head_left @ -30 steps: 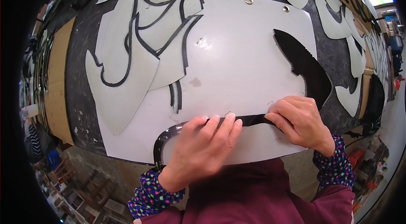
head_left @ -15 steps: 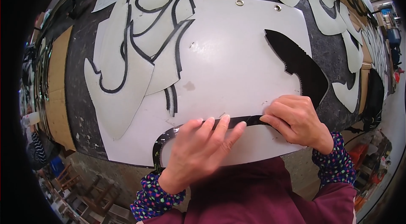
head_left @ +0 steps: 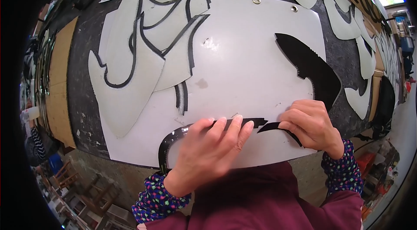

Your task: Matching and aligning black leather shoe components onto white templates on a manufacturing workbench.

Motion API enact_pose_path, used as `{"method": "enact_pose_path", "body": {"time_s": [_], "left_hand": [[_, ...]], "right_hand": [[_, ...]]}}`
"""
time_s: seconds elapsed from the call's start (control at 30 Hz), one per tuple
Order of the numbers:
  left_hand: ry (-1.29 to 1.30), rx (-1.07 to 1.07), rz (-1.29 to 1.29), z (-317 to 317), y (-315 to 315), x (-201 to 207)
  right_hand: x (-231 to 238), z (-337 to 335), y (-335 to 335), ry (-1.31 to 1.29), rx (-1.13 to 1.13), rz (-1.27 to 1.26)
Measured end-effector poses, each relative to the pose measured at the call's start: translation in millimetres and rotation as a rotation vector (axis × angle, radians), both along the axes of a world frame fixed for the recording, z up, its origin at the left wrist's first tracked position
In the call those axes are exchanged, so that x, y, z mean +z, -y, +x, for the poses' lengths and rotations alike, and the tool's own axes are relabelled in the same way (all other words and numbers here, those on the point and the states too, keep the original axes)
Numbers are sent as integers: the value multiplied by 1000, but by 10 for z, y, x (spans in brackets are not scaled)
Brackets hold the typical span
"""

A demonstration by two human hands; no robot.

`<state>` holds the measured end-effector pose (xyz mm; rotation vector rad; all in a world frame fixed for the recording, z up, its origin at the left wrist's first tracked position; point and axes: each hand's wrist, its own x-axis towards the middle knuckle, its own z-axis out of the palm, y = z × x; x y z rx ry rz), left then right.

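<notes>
The right hand [head_left: 310,125] is curled, thumb against bent forefinger, pinching a pointed black end [head_left: 270,127]. The left hand [head_left: 206,156] lies palm down with its fingers slightly apart, their tips on a glossy black strip [head_left: 167,142]. Half a second ago the strip ran unbroken up to the right thumb; now its jagged right end is bare, and the pointed end lies just beside it, slightly nearer the person. Beyond the right hand, the far tip of a broad black panel [head_left: 319,73] has also swung a little; whether panel and pointed end are one piece is hidden under that hand.

The strip's long axis runs left to right along the near part of a white board [head_left: 243,69], curving at its left toward the person. The pointed end aims left; the panel's narrow tip aims away and to the left. The strip is narrow and shiny, the panel flat and dark with small notches along its edges. Pale panels [head_left: 126,108] with dark borders overlap at the board's left, and the board rests on a dark, scuffed tabletop [head_left: 87,99].
</notes>
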<state>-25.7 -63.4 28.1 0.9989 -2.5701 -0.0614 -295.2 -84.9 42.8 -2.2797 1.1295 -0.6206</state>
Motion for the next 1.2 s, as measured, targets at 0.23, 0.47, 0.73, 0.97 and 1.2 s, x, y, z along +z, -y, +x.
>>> {"method": "enact_pose_path", "body": {"time_s": [0.23,0.47,0.73,0.97,1.2], "left_hand": [[-9,-6,25,4,5,3],[-8,-16,22,3,22,3],[-37,-65,-9,27,35,-43],[-35,-66,-18,18,45,-40],[-35,-51,-17,25,33,-37]], "right_hand": [[50,41,38,-57,-27,35],[76,42,37,-95,-49,59],[87,59,22,-102,-55,67],[62,77,4,-123,-80,30],[96,11,46,-96,6,77]]}}
